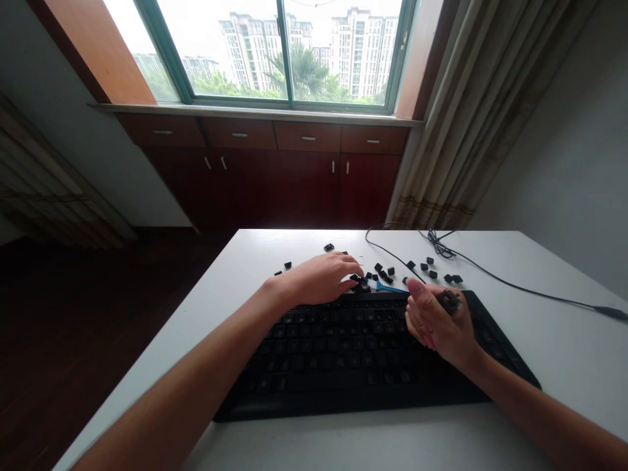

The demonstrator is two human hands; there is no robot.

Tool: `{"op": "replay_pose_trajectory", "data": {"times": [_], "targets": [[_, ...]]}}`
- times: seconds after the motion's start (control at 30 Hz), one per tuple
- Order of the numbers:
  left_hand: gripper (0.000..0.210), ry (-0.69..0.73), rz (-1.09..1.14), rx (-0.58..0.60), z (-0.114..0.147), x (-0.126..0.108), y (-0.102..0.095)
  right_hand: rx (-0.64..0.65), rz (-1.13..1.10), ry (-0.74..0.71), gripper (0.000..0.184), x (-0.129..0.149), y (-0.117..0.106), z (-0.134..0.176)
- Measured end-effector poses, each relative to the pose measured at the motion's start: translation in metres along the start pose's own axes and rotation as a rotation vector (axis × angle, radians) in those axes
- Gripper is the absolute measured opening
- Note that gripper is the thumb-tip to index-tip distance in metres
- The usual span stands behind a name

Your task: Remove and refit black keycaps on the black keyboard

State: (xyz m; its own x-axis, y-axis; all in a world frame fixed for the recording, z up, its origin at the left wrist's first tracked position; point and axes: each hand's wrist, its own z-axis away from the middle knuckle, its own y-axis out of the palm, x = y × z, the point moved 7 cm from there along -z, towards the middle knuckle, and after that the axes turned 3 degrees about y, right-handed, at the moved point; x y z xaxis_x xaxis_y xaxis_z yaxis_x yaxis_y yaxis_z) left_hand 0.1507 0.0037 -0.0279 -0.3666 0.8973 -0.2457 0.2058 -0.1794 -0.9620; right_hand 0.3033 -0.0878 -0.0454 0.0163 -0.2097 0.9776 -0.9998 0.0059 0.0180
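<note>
My left hand [330,271] reaches over the back edge of a black keyboard [338,386], its thumb apart from its curved fingers. Beneath and beside its fingertips lies a small heap of loose black keycaps [362,285]. No keycap shows between those fingers. My right hand [439,320] is closed above the keyboard's right part, thumb up. A dark, bristly-looking thing [449,301] sticks out at the top of this fist; the rest of it is hidden. Between the hands lies a blue brush [385,286] with pale bristles, its right end near my right hand. Several key spots on the keyboard look bare.
More loose keycaps [432,273] lie scattered behind the keyboard, a few at the left [288,265]. A black cable [510,280] runs across the back right of the white table [235,261]. Red-brown cabinets [275,183] stand beyond, under a window.
</note>
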Motion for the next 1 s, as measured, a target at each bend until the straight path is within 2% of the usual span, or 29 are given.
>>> {"op": "replay_pose_trajectory", "data": {"times": [0.23, 0.33, 0.5, 0.63, 0.73, 0.83, 1.0], "targets": [[0.031, -0.013, 0.011, 0.051, 0.001, 0.001, 0.006, -0.026, -0.047, 0.001, 0.056, -0.001, -0.001, -0.003], [0.031, -0.014, 0.009, 0.051, 0.001, 0.002, 0.007, -0.065, -0.148, 0.011, 0.059, 0.002, -0.007, -0.011], [0.031, -0.022, 0.024, 0.040, 0.001, 0.004, 0.007, -0.112, -0.359, -0.040, 0.061, 0.032, -0.023, -0.012], [0.031, -0.028, 0.037, 0.040, 0.001, 0.003, 0.006, -0.078, -0.295, -0.150, 0.062, 0.054, -0.020, -0.002], [0.031, -0.035, 0.033, 0.053, 0.000, 0.002, 0.006, 0.007, -0.163, -0.146, 0.061, 0.042, -0.005, 0.000], [0.033, -0.047, 0.021, 0.061, 0.000, 0.002, 0.006, 0.079, 0.000, -0.045, 0.057, 0.022, 0.008, -0.005], [0.034, -0.051, 0.021, 0.076, -0.001, 0.002, 0.007, -0.025, -0.081, -0.069, 0.061, 0.033, 0.001, -0.011]]}}
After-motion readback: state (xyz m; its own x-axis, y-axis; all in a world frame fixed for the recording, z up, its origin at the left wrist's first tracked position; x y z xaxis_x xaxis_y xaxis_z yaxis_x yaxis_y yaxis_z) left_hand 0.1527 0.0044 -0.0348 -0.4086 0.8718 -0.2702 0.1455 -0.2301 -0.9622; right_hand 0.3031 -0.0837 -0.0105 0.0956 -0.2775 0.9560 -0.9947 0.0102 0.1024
